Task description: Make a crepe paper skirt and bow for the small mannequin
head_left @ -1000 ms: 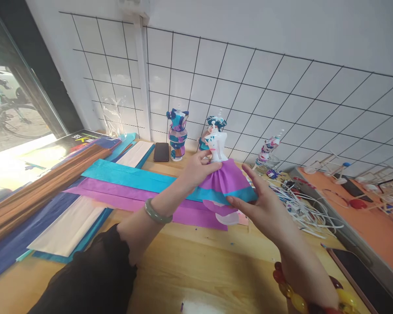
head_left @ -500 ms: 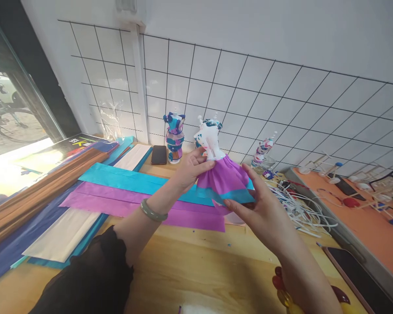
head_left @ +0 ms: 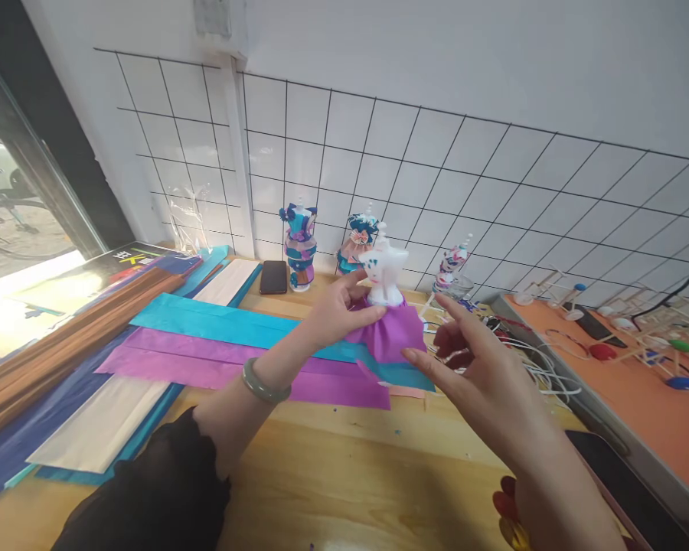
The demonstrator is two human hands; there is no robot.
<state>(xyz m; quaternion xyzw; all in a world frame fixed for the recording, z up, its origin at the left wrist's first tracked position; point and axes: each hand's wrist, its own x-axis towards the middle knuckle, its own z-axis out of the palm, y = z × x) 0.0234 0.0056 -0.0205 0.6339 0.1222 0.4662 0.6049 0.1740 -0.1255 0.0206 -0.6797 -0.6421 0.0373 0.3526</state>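
A small white mannequin [head_left: 387, 272] with painted spots stands tilted before me, a gathered purple and blue paper skirt [head_left: 390, 333] around its waist. My left hand [head_left: 341, 310] grips the mannequin at the waist, thumb on the skirt's top edge. To the right of the skirt is my right hand [head_left: 453, 348], fingers spread and thumb tip close to the purple paper; whether it touches I cannot tell. Beneath and to the left lie a blue paper strip [head_left: 207, 317] and a purple paper strip [head_left: 321, 386].
Dressed mannequins stand along the wall: one at left [head_left: 300, 245], one in the middle [head_left: 359, 237], one at right [head_left: 452, 264]. A phone [head_left: 273, 277] lies beside them. White cords [head_left: 543, 371] tangle at right, near an orange tray [head_left: 625, 375]. Brown paper [head_left: 74, 337] lies at left.
The mannequin has turned and come lower, uncovering the middle dressed one behind it. My right hand has let go of the skirt's side and opened. The left hand keeps its grip.
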